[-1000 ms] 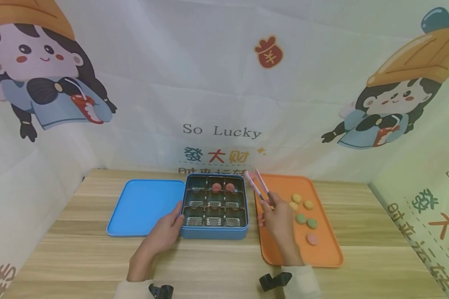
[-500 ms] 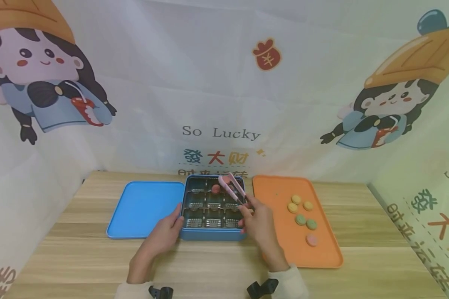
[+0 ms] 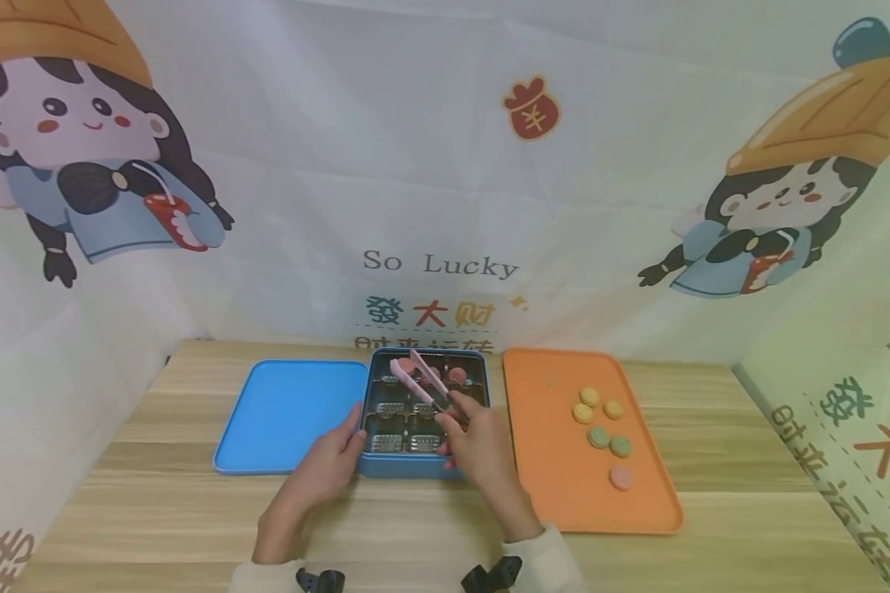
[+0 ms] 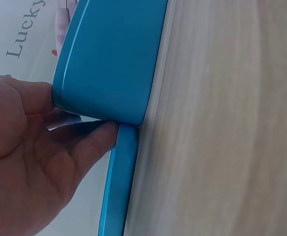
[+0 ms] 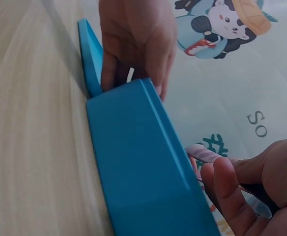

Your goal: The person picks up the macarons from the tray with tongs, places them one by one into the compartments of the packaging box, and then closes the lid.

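Note:
In the head view a blue tin box [image 3: 423, 466] with a divided insert stands mid-table. My left hand [image 3: 330, 457] holds its left side, thumb at the rim and fingers along the wall, as the left wrist view shows. My right hand [image 3: 482, 445] grips pink tongs [image 3: 419, 385] by their dark handles, reaching over the box. Between the tong tips, at the back left compartment, is a pink macaron [image 3: 405, 366]; whether it touches the bottom I cannot tell. Another pink macaron [image 3: 456, 375] sits in the back right compartment, and one in the back middle is partly covered by the tongs.
An orange tray [image 3: 564, 494] on the right bears several yellow and green macarons and a pink macaron [image 3: 620, 478]. Left of the box lies a blue lid [image 3: 289, 412], its edge against the box. A printed cloth [image 3: 304, 165] hangs behind the table.
My right hand has moved left from the orange tray, carrying the macaron in the tongs across the box to its back left compartment. My left hand has stayed at the box.

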Available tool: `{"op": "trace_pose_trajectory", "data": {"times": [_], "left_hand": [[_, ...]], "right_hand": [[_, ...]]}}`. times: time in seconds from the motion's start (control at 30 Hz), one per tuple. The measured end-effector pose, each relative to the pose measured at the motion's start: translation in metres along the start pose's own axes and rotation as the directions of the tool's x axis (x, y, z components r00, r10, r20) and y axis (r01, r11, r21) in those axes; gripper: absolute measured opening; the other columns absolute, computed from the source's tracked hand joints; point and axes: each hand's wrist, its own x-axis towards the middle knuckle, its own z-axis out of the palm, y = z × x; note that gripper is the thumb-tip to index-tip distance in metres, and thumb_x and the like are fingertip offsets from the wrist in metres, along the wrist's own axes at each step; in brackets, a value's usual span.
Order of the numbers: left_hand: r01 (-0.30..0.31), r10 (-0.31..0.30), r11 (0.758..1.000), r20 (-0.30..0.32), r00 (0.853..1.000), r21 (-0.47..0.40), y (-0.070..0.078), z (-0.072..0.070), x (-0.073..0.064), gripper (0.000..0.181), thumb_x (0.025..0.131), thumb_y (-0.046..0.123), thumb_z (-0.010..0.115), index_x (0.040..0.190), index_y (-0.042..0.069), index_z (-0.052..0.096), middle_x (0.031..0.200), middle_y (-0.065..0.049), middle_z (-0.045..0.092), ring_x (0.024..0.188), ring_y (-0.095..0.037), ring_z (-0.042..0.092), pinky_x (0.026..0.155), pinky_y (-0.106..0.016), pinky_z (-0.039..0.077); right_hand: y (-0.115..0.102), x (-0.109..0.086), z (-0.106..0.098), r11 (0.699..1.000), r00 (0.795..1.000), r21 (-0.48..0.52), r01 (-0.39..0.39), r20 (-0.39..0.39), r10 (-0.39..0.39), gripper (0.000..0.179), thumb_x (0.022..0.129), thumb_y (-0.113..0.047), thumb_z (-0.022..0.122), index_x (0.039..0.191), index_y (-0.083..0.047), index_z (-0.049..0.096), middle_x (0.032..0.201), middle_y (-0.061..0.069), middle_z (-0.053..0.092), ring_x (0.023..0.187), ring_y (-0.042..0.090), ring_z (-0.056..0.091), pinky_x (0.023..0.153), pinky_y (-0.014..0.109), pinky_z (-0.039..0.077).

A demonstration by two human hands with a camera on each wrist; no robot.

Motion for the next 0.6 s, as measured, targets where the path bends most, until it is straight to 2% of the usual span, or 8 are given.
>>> {"op": "trace_pose_trajectory", "data": {"times": [0.23, 0.6], "left_hand": [[-0.019, 0.019, 1.000, -0.002, 1.000, 0.009, 0.003, 0.001, -0.001, 0.054, 0.107, 0.015, 0.036, 0.152, -0.011, 0.019, 0.156, -0.027, 0.027, 0.144, -0.041, 0.028, 0.116, -0.056, 0.029], [0.002, -0.002, 1.000, -0.003, 1.000, 0.012, 0.000, 0.000, 0.000, 0.055, 0.108, 0.017, 0.034, 0.154, -0.008, 0.017, 0.157, -0.025, 0.027, 0.145, -0.039, 0.027, 0.117, -0.055, 0.028]], "right_hand": [[0.006, 0.002, 0.010, 0.998, 0.998, -0.040, 0.053, -0.013, -0.054, 0.041, 0.092, -0.004, 0.067, 0.132, 0.006, 0.059, 0.092, 0.014, 0.071, 0.039, 0.005, 0.056, 0.033, 0.027, 0.048], [0.007, 0.002, 0.015, 0.993, 0.996, -0.088, 0.081, -0.020, -0.083, 0.039, 0.092, -0.006, 0.069, 0.129, 0.004, 0.062, 0.090, 0.011, 0.071, 0.039, 0.003, 0.055, 0.032, 0.026, 0.046]]}}
